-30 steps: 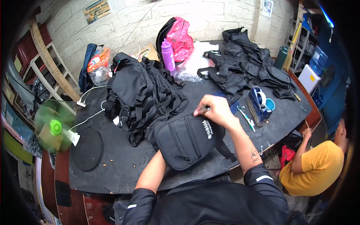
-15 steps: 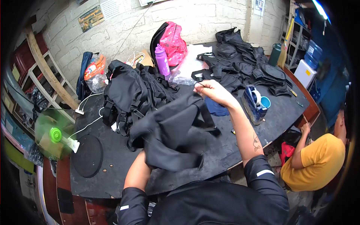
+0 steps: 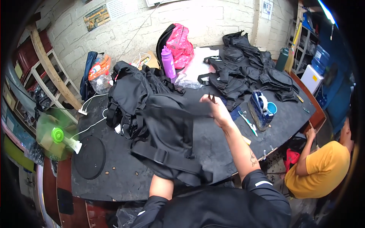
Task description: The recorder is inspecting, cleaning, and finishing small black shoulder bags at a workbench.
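A black fabric bag [image 3: 169, 129] with wide straps and a buckle is held up over the near middle of the table. My right hand [image 3: 218, 111] is closed at its right side, gripping a blurred black strap [image 3: 192, 109]. Two short dark points stick up from these fingers; what they belong to is unclear. My left forearm [image 3: 161, 186] runs up under the bag, which hides that hand and its fingers. Just beyond, on the left, lies a heap of black bags [image 3: 131, 89] with straps and buckles.
More black bags [image 3: 243, 72] cover the table's far right. A purple bottle [image 3: 168, 62] stands by a pink backpack [image 3: 181, 45]. Rightward are a tape dispenser [image 3: 261, 112] and a green-white slim tool [image 3: 249, 123]. A green fan [image 3: 57, 135] is left; a person in yellow [image 3: 317, 171] sits right.
The bag has swung more upright, its buckled strap turning toward me. My right hand has moved down and slightly right. My left forearm has shifted right, and the slim tool is now uncovered.
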